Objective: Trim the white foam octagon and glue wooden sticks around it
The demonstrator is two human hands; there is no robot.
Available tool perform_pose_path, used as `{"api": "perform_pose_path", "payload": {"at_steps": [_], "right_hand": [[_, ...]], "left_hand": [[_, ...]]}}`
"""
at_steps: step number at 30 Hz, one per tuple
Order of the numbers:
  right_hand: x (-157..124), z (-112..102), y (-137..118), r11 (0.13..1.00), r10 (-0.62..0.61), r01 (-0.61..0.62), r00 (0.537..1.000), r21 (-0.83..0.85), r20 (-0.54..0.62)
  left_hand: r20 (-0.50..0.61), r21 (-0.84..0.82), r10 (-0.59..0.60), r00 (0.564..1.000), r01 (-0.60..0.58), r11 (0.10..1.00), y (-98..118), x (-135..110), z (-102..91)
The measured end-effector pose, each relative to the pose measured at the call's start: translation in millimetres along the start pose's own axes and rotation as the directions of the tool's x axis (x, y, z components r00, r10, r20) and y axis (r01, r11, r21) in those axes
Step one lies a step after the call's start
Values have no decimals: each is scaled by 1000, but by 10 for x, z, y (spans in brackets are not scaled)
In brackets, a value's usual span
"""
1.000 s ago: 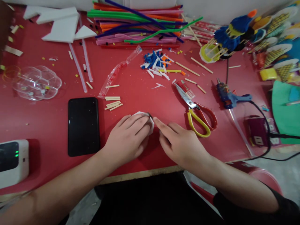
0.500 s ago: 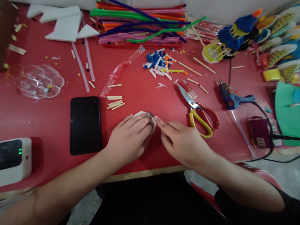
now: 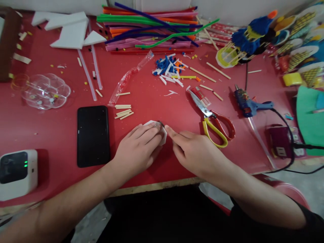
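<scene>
A small white many-sided piece [image 3: 164,137], like foam board, lies on the red table near its front edge. My left hand [image 3: 140,145] holds it down, fingers laid across and covering most of it. At its right edge is a thin dark blade [image 3: 161,124], mostly hidden. My right hand [image 3: 191,148] is closed, with its index fingertip against that blade; the other fingers curl under. Several short wooden sticks [image 3: 123,111] lie beyond my left hand. Scissors [image 3: 211,118] with red and yellow handles rest to the right of my right hand.
A black phone [image 3: 92,136] and a white device [image 3: 19,173] are on the left. Pipe cleaners [image 3: 152,28] and white foam offcuts [image 3: 72,30] lie at the back. A glue gun [image 3: 250,104] with its cable and a blue bird-like model [image 3: 249,37] stand on the right.
The view has shifted slightly. Both hands stay at the white piece, with the right index fingertip still at the dark blade.
</scene>
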State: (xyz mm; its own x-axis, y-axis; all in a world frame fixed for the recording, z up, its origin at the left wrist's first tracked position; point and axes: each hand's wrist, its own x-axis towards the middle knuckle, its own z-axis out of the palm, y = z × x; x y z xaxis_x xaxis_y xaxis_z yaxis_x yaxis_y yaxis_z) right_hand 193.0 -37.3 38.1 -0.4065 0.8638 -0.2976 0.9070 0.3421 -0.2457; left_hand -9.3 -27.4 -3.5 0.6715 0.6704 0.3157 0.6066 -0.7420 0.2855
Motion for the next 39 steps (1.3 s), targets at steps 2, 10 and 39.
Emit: {"api": "perform_pose_path", "payload": {"at_steps": [2,10,39], "right_hand": [[-13,11,5,1000,-1,1,1000,2,2],[-141,49,49,998,-43,45,998,48,-42],[349,-165,45,990,48,-34,994,140,-100]], "left_hand": [[-8,-1,0,1000,0,1000,-2,7,-4],[9,-4,-3,1000,3,1000,2,28,-34],[46,100,53,998,-57,993,-51,-45,-70]]}}
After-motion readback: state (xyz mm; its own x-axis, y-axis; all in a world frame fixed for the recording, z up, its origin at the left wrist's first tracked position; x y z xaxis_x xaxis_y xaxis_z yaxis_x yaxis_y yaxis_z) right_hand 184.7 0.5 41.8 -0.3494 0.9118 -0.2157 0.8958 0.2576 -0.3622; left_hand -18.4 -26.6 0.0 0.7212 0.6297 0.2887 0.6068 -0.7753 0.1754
